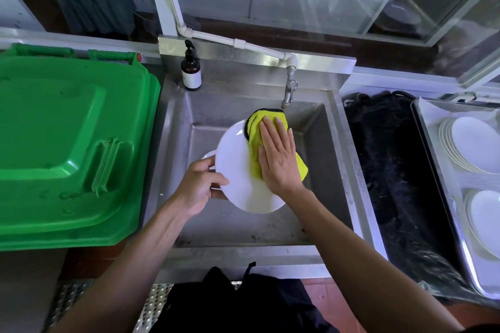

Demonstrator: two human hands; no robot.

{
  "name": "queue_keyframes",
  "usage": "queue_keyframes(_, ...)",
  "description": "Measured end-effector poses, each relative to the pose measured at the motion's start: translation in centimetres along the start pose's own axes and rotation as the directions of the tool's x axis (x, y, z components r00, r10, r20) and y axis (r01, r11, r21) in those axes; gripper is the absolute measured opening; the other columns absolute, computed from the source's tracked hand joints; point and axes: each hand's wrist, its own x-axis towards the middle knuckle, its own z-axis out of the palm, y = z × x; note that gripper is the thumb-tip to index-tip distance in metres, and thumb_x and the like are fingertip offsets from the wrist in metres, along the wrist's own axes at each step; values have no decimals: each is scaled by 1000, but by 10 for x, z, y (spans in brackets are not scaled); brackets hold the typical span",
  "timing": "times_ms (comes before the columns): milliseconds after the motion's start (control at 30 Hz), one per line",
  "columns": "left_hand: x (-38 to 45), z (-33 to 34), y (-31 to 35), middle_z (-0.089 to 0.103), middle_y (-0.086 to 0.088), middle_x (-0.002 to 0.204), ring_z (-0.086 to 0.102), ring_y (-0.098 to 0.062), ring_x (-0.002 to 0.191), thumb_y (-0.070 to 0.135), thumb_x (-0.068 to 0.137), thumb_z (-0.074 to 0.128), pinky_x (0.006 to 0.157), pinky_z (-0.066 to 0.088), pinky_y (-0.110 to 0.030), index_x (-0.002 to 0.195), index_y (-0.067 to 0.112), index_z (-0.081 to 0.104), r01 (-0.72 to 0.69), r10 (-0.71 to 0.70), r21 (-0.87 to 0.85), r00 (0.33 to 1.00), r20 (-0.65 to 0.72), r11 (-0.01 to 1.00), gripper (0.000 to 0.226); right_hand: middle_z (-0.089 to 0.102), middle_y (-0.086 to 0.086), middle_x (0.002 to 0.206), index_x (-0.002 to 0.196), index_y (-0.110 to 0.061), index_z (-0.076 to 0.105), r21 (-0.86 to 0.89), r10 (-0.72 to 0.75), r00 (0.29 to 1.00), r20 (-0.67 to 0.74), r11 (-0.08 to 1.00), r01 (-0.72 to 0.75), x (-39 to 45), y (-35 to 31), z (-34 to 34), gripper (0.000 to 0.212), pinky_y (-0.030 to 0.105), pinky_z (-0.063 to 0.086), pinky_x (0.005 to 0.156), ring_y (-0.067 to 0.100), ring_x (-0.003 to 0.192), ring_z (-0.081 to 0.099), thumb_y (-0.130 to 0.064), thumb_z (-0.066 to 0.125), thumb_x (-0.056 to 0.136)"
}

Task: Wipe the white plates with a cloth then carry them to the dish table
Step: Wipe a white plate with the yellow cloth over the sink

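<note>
A white plate is held tilted over the steel sink. My left hand grips its left rim, thumb on the face and fingers behind. A yellow cloth with a black edge lies on the plate's right side. My right hand presses flat on the cloth, fingers straight. Behind the held plate, the rim of another white plate peeks out at the left. Two stacks of white plates sit on a metal tray at the right.
A green bin lid covers the left side. A brown pump bottle stands on the sink's back ledge and a tap hangs over the basin. A black mat lies between the sink and the tray.
</note>
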Motion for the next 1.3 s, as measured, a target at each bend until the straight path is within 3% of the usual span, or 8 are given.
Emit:
queue_keyframes(233,0,0,4,71,-14,96,69,-33,80,1,66,64,65,60,-44,99,15,78,-1,-2,36,996,84,999,38,27,5,165,155,-6,33,67,-230,973,-13,971,230,-3,-19,1,50,58,16,122,28,155,12,-22,31,107)
queue_keyframes(367,1,0,5,70,-16,88,69,-33,79,-1,66,64,62,58,-41,91,13,76,-12,9,23,996,91,1000,31,29,9,163,153,-3,35,90,-333,943,16,940,330,-9,-33,3,51,59,17,121,30,155,15,-18,37,105)
queue_keyframes(567,0,-7,8,71,-28,99,72,-41,88,-5,71,66,69,60,-46,110,-12,63,-1,-8,53,983,182,999,40,28,10,164,154,-2,33,112,-422,905,48,903,415,-15,-39,1,53,62,22,118,33,154,14,-23,37,105)
queue_keyframes(733,-2,-3,9,71,-20,96,72,-35,86,-2,71,67,65,60,-42,110,-7,63,9,-19,51,981,194,999,40,26,10,164,155,-2,31,98,-500,863,76,865,492,-4,-33,-4,53,60,18,120,33,155,11,-22,33,105)
queue_keyframes(900,-4,-2,10,72,-12,96,71,-29,84,0,70,66,64,59,-40,97,15,78,-20,11,47,983,181,999,33,32,8,162,154,-4,34,100,-374,927,-17,922,374,12,-31,-4,51,58,21,119,30,154,17,-17,38,105)
queue_keyframes(1167,0,8,4,72,-14,90,69,-32,75,0,61,64,57,58,-38,91,16,78,-37,36,-27,999,-24,999,37,27,5,164,156,-7,29,87,-94,995,-45,991,97,27,-31,1,53,57,17,121,29,154,15,-23,31,106)
queue_keyframes(1300,0,10,-1,66,-23,108,68,-31,76,0,60,64,58,57,-39,91,16,78,-55,51,-48,995,-90,997,38,18,6,167,159,-7,22,103,137,990,-45,986,-132,22,-30,9,56,52,11,124,27,156,7,-20,33,106)
